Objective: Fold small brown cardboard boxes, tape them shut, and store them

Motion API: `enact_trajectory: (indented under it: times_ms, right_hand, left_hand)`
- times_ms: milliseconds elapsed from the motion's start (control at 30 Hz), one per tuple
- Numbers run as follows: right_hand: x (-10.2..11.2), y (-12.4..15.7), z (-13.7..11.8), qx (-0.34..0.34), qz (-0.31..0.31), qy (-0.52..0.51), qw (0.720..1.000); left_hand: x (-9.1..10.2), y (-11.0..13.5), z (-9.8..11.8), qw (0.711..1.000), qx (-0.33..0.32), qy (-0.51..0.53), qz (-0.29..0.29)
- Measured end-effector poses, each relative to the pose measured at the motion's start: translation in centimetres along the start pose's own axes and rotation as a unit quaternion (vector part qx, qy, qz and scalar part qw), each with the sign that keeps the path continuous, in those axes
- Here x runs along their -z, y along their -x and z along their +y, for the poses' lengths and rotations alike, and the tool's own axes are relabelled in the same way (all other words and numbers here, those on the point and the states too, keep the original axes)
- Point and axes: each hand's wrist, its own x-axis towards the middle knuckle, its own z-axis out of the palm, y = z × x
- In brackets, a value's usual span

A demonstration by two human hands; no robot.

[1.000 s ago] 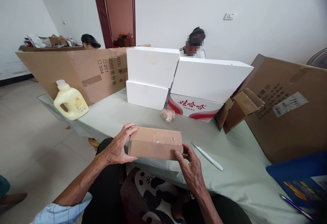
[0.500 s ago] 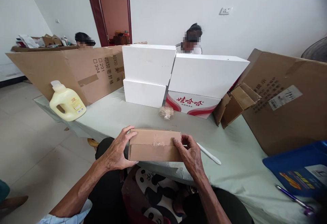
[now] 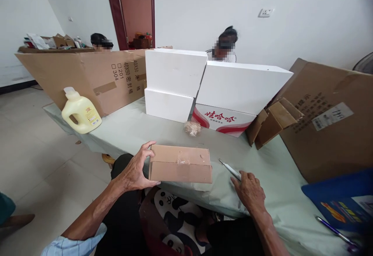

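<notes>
A small brown cardboard box (image 3: 180,171), its top seam closed with clear tape, lies at the near edge of the table. My left hand (image 3: 140,168) grips its left end, thumb at the lower edge and fingers over the far corner. To the right of the box is a slim white craft knife (image 3: 230,168) with a thin pointed tip aimed away from me. My right hand (image 3: 249,190) is closed over the near end of its handle, which the fingers partly hide. Beyond the box sits a clear plastic-wrapped bundle (image 3: 192,128), contents unclear.
White boxes (image 3: 175,73) are stacked across the table, with big cardboard sheets (image 3: 107,81) on both sides. A yellow jug (image 3: 83,114) stands left. At right are a folded carton (image 3: 276,120), a blue container (image 3: 335,201) and a purple pen (image 3: 335,228). Two people sit beyond.
My right hand has left the box's right end and moved right onto the craft knife, whose tip has swung left. My left hand still holds the box.
</notes>
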Motion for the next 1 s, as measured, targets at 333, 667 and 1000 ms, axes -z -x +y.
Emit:
enact_trajectory:
  times_ms: [333, 667, 1000]
  right_hand:
    - [3.0, 0.6, -3.4, 0.045, 0.075, -0.151, 0.985]
    - [9.4, 2.2, -12.3, 0.224, 0.117, -0.236, 0.938]
    - [10.7, 3.5, -13.6, 0.285, 0.031, -0.274, 0.918]
  left_hand:
    - [0.4, -0.6, 0.1, 0.999, 0.029, 0.017, -0.013]
    - [1.4, -0.3, -0.1, 0.998, 0.06, 0.03, 0.004]
    - [1.4, -1.2, 0.9, 0.998, 0.056, 0.029, -0.024]
